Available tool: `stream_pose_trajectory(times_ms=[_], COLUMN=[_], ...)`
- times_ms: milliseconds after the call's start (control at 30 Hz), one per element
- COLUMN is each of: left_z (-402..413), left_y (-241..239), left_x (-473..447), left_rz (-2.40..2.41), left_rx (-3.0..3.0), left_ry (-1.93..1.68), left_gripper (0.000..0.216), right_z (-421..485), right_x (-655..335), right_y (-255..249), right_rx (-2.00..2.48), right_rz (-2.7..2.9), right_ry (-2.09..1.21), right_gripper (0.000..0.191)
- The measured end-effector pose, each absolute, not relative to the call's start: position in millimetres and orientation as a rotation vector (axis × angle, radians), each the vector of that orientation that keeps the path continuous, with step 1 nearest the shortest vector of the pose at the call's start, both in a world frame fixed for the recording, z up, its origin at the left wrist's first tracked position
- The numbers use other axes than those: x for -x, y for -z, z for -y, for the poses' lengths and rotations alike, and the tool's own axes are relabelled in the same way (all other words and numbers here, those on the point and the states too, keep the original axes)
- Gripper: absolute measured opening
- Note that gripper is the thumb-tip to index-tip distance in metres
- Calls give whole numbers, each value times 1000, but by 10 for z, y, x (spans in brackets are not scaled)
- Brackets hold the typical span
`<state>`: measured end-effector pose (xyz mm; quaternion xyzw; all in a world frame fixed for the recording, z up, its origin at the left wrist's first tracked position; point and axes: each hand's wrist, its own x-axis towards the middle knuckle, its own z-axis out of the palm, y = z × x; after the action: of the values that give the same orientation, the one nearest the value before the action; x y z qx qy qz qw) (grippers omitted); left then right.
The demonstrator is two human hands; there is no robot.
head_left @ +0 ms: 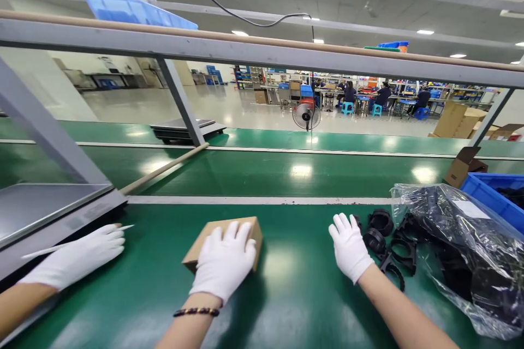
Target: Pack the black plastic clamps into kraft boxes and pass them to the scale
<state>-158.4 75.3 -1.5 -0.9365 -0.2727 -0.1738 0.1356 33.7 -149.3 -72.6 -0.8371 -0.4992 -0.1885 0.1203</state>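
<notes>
My left hand (224,263), in a white glove with a dark bead bracelet at the wrist, lies palm down on a small brown cardboard box (213,230) on the green belt (295,289). The fingers drape over the box's top. My right hand (349,246), also gloved, rests flat on the belt with fingers apart and holds nothing. Its fingertips are right beside several black plastic ring parts (388,245). A clear plastic bag (458,245) full of more black parts lies just to the right of them.
A co-worker's gloved hand (79,257) at the far left holds a thin white stick by a grey metal shelf (45,207). A blue bin (497,196) and an open carton (464,166) sit at the right. A grey frame bar (262,54) crosses overhead.
</notes>
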Motion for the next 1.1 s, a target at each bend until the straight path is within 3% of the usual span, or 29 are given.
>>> stream_pose_trajectory(times_ms=[200, 367, 700, 900, 1100], left_z=[-570, -177, -298, -500, -561], left_y=[490, 1011, 999, 1025, 950], left_x=[1085, 536, 262, 175, 152], left_rz=[806, 784, 722, 736, 701], left_rx=[3030, 3187, 3145, 3213, 3630], left_ry=[453, 474, 499, 347, 724], left_gripper=[51, 47, 45, 48, 49], right_z=[1445, 1399, 1507, 1264, 1021], right_x=[-742, -546, 22, -95, -296], right_y=[607, 498, 1014, 1120, 1263], right_rx=[2483, 2415, 2335, 2252, 2092], right_rz=[1502, 1533, 1393, 1244, 1126], right_ry=[589, 648, 516, 537, 654], right_gripper=[23, 19, 63, 17, 34])
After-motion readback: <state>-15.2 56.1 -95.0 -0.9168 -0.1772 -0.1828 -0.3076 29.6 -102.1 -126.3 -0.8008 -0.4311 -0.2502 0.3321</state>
